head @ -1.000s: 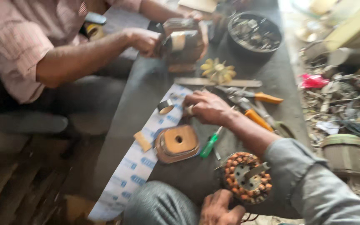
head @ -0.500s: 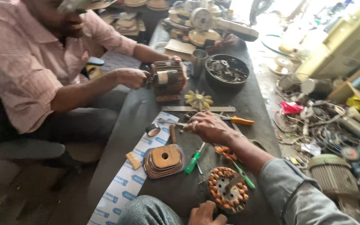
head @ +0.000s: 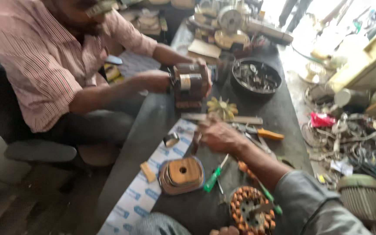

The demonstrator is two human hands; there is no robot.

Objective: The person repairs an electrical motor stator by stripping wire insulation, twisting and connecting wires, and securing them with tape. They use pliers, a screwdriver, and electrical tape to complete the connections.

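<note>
The right hand [head: 217, 135] reaches out over the dark counter [head: 279, 117]. Its fingers are curled, but the picture is too blurry to tell if they hold anything. It rests near the middle of the counter. A long flat metal ruler [head: 223, 119] lies just past the hand, on the far side. A yellow fan wheel [head: 222, 108] sits on the ruler. A tool with an orange handle [head: 270, 134] lies just to the right of the hand. A green screwdriver [head: 213, 178] lies near the hand, on the near side. To its left sits a stack of brown coil frames [head: 182, 174] on a white and blue strip [head: 140, 196].

The left hand [head: 225, 230] only peeks in at the bottom edge. I cannot tell if it is open or closed. It is right by a round motor part with copper coils [head: 251, 211].

Across the counter, another person in a striped shirt [head: 48, 61] holds a brown motor block [head: 190, 85] with both hands. A black bowl of small parts [head: 256, 77] sits on the far right.
</note>
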